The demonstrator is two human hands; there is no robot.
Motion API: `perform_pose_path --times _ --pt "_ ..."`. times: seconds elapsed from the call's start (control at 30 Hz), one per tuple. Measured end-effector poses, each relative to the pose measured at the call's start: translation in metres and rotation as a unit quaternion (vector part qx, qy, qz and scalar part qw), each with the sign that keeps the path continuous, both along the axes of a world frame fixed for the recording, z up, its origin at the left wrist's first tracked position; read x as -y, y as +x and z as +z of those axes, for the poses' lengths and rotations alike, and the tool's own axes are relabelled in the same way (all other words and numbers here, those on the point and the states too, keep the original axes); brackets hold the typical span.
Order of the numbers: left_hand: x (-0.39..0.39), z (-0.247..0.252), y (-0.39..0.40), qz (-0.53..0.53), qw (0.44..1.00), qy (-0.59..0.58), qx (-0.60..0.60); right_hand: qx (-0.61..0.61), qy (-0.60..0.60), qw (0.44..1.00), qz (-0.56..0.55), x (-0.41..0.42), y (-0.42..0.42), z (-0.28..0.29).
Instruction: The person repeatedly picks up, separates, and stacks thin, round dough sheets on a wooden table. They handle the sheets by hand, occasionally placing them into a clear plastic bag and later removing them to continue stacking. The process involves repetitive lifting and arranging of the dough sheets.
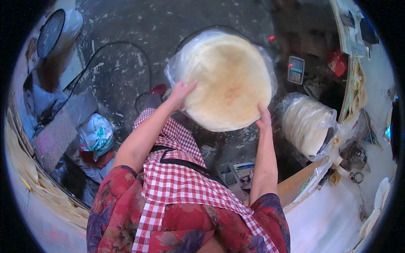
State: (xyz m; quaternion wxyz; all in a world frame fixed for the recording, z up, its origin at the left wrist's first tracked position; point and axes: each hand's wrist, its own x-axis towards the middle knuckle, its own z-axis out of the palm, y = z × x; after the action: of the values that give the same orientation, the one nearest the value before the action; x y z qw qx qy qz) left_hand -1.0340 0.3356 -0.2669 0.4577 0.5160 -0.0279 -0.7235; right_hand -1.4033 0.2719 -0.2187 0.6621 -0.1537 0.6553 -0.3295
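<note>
A large round, thin pale flatbread (227, 85), browned near its middle, lies on top of what looks like a stack of the same inside a clear plastic bag (172, 71). My left hand (182, 93) grips the lower left edge, thumb on the upper face. At the lower right edge my right hand (264, 117) also holds on, its thumb on top and its fingers curled at the rim. The underside of the stack is hidden.
To the right, a clear bag of stacked pale rounds (305, 126) lies on its side, below a digital scale (296, 70). A black cable (126, 42) crosses the dark floor. At left are a printed plastic bag (96, 134) and a round dark lid or pan (51, 33).
</note>
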Motion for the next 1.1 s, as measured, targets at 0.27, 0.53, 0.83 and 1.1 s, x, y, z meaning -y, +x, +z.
perform_pose_path --times 0.27,0.53,0.83,1.1 --pt "0.0 -0.016 0.0 0.047 0.999 0.0 0.017 -0.126 -0.061 0.99 -0.022 0.013 0.023 0.001" --pt "0.0 -0.021 -0.001 0.015 0.997 0.019 0.079 -0.294 -0.069 0.953 -0.023 0.024 0.041 0.008" --pt "0.001 -0.01 0.002 0.009 0.997 0.022 0.071 -0.426 -0.108 0.894 0.085 0.04 0.032 -0.018" --pt "0.088 0.006 0.085 -0.076 0.911 -0.073 0.399 -0.404 -0.245 0.877 -0.084 -0.028 0.035 0.021"
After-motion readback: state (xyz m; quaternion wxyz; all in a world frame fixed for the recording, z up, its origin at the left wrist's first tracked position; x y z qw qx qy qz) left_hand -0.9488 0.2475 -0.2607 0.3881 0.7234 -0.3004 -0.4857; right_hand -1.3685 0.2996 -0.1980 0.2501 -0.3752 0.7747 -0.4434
